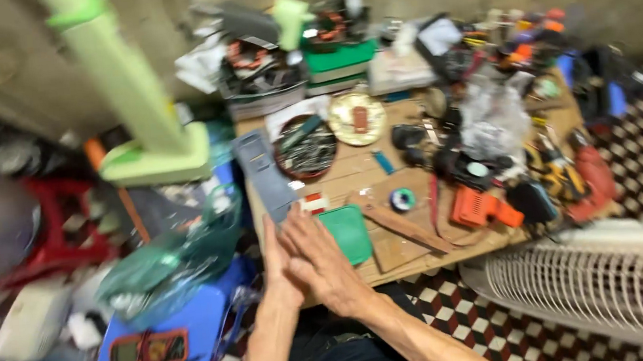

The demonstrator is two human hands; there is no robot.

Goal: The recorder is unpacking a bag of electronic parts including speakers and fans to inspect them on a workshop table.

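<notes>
At the near left corner of the cluttered wooden workbench, the person's two hands meet over a long flat grey-blue plastic panel that slants from the bench edge toward the far left; the left hand lies under and beside the panel's near end, fingers stretched flat, apparently steadying it so that it does not slide off the edge; the right hand crosses over the left, fingers extended toward the panel's lower end, and motion blur makes it impossible to tell whether either hand actually pinches the panel or only presses against it; just right of the hands lies a flat green rounded-square plastic lid, and a small red-and-white box sits just beyond the fingertips; farther in, a round dark bowl of metal hardware and a pale round dish stand side by side, close to hand; an orange plastic tool housing rests to the right; on the left, below the bench, a blue plastic stool carries an orange-edged multimeter, and a white slatted fan lies at the near right on the chequered floor.
</notes>
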